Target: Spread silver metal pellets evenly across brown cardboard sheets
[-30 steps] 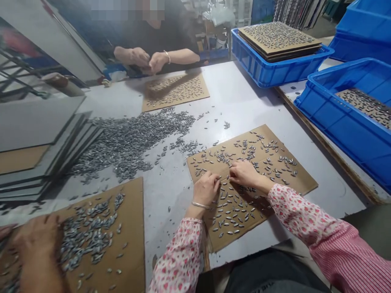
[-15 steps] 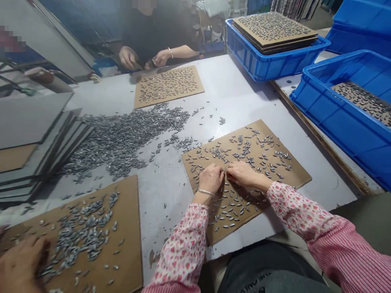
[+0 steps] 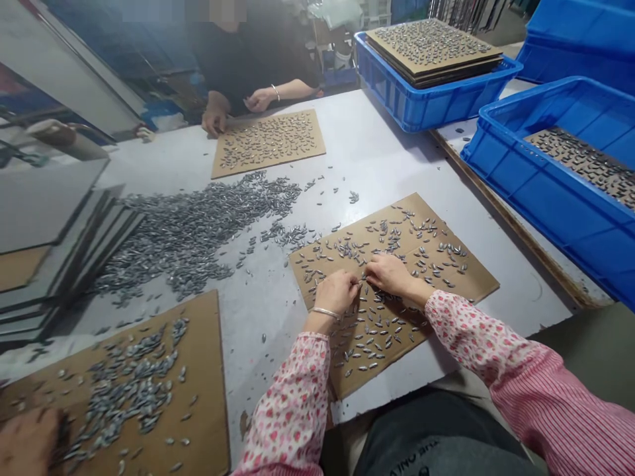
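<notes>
seemingly spacing out small metal pieces on the cardboard sheet, right of centre in the frame; working with left hand and right hand close together, fingers curled, cannot tell if gripping; probably calling next for light, precise pinches.

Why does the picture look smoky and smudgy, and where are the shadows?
Head view: pale haze, cause unclear, veils the upper left, near the seated co-worker's black top; head view: the co-worker's hand at lower left looks blurry; head view: a dark shadow lies under the right hand on the cardboard sheet.
</notes>
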The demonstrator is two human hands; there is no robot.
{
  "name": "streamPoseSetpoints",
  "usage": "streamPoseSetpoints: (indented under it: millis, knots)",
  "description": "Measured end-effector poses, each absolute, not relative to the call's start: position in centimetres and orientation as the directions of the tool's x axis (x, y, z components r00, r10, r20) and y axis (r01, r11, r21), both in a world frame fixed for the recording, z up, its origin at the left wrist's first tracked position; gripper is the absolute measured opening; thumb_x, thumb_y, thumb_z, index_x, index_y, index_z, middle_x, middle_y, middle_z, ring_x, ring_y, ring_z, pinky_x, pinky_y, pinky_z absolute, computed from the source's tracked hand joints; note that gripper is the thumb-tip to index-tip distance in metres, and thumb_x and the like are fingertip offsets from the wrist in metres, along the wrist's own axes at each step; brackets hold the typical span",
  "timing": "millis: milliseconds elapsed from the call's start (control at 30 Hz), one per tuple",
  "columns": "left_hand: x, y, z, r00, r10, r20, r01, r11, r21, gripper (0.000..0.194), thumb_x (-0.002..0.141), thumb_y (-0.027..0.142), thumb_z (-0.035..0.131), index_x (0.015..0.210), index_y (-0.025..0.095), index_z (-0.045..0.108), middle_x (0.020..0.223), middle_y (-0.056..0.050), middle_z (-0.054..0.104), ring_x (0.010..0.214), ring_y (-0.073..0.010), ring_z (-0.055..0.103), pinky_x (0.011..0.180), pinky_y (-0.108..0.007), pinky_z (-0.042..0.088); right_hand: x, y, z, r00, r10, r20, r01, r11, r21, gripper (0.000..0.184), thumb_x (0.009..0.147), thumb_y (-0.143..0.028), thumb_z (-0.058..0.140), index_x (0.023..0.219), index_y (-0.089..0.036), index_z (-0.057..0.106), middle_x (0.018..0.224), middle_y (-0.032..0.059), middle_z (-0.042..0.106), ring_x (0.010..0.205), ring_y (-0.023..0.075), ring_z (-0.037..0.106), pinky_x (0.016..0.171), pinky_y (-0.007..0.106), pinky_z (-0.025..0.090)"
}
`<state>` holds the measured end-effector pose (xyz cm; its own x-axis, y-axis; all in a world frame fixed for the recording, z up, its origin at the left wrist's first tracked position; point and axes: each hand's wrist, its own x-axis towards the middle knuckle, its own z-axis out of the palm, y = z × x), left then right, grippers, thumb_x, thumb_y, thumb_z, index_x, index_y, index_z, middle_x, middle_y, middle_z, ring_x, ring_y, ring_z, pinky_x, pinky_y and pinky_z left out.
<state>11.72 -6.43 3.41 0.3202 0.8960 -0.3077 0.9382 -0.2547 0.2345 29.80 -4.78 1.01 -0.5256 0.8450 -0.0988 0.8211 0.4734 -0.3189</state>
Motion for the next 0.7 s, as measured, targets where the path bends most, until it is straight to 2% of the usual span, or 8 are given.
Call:
streamPoseSetpoints:
  millis: [233,333,533,633,700]
  knots:
    - [12.0,-7.0,3.3,0.322,0.915,-0.245,0.930,-0.256,0.264,0.021,0.087,0.035,0.049,0.092,0.026,0.067,0.091,-0.003,0.063,0.086,-0.0171,0.060,0.066,-0.026,0.040,29.2,-5.4,2.0,-0.556,0.828,-0.074,0.812,0.521,-0.263,0.020,0.092,-0.026,0.047,0.092,-0.016,0.065,0.096,0.0100,0.062,0.093,0.0206,0.051,0.075,0.030,0.034]
    - [12.3,-7.3,3.2,0.335,0.918,-0.210,0.930,-0.286,0.231,0.020,0.088,0.034,0.049,0.088,0.024,0.067,0.089,-0.004,0.063,0.086,-0.0172,0.059,0.068,-0.027,0.040,29.3,-5.5,2.0,-0.570,0.819,-0.072,0.804,0.537,-0.257,0.021,0.092,-0.025,0.047,0.091,-0.015,0.065,0.097,0.0110,0.062,0.092,0.0205,0.052,0.076,0.030,0.034]
    - [12.7,-8.2,3.3,0.420,0.899,-0.122,0.907,-0.414,0.078,0.026,0.090,0.024,0.041,0.084,0.019,0.066,0.086,-0.009,0.061,0.087,-0.0210,0.057,0.072,-0.032,0.040,29.5,-5.2,1.9,-0.637,0.765,-0.092,0.752,0.591,-0.292,0.019,0.090,-0.026,0.049,0.088,-0.017,0.066,0.093,0.0085,0.063,0.087,0.0188,0.053,0.072,0.029,0.034]
    - [12.6,-8.8,3.1,0.462,0.879,-0.119,0.887,-0.456,0.076,0.028,0.091,0.024,0.039,0.084,0.019,0.066,0.086,-0.009,0.061,0.086,-0.0214,0.056,0.071,-0.032,0.040,29.5,-5.1,1.9,-0.637,0.764,-0.108,0.750,0.581,-0.316,0.019,0.089,-0.026,0.051,0.088,-0.018,0.068,0.092,0.0075,0.064,0.084,0.0180,0.054,0.071,0.028,0.034]
    - [12.1,-9.0,2.8,0.452,0.885,-0.112,0.891,-0.440,0.115,0.029,0.092,0.027,0.039,0.085,0.020,0.066,0.086,-0.008,0.061,0.086,-0.0202,0.056,0.071,-0.031,0.040,29.4,-5.1,1.7,-0.624,0.773,-0.114,0.758,0.563,-0.330,0.018,0.088,-0.027,0.053,0.088,-0.017,0.068,0.092,0.0078,0.064,0.085,0.0179,0.054,0.072,0.028,0.035]
